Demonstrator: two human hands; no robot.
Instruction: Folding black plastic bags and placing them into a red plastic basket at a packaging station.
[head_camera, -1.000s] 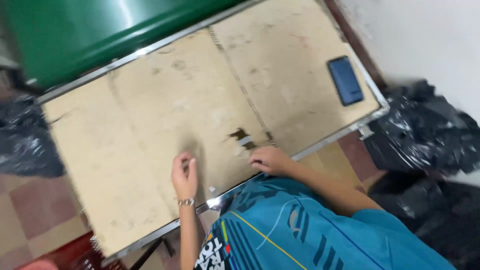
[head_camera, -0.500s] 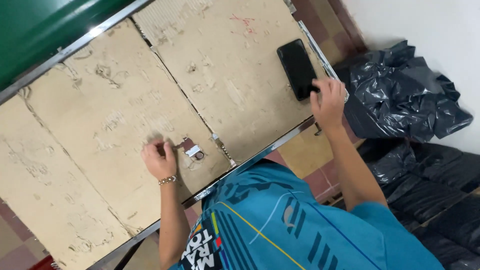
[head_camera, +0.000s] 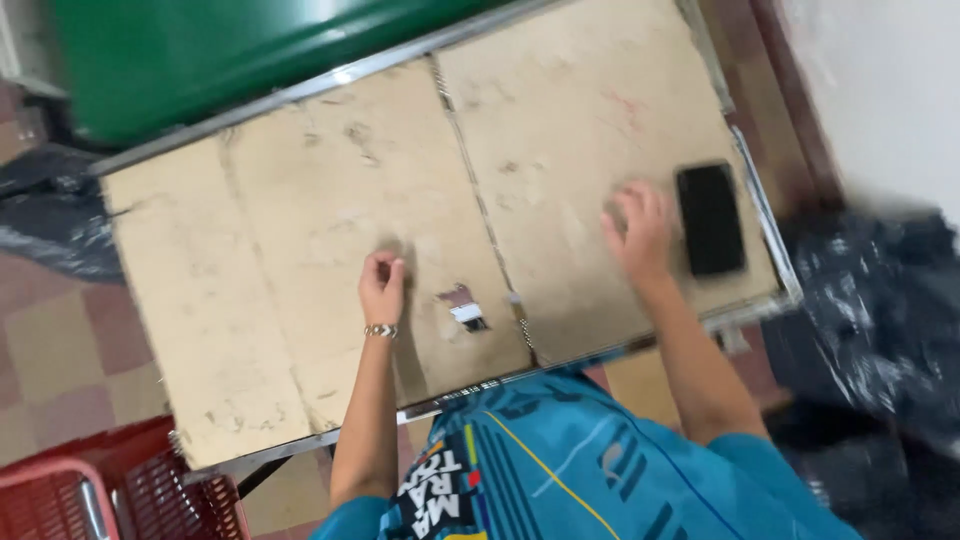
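With the phone (head_camera: 711, 218) as reference: right hand (head_camera: 640, 232) just left, spread flat, empty; left hand (head_camera: 383, 286) well left, loosely curled, holding nothing visible, beside small torn patch (head_camera: 463, 309).

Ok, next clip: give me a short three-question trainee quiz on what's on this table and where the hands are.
1. True or false: the right hand is gripping the phone.
2. Which thing lies nearest the left hand?
A. the phone
B. the small tag on the cardboard
C. the red basket
3. Fill in: black ___ bags sit on the floor by the table's right end.

Key
1. False: the right hand lies flat on the cardboard just beside the phone, not around it.
2. B: the tag lies a little to the right of the loosely curled left hand.
3. Plastic.
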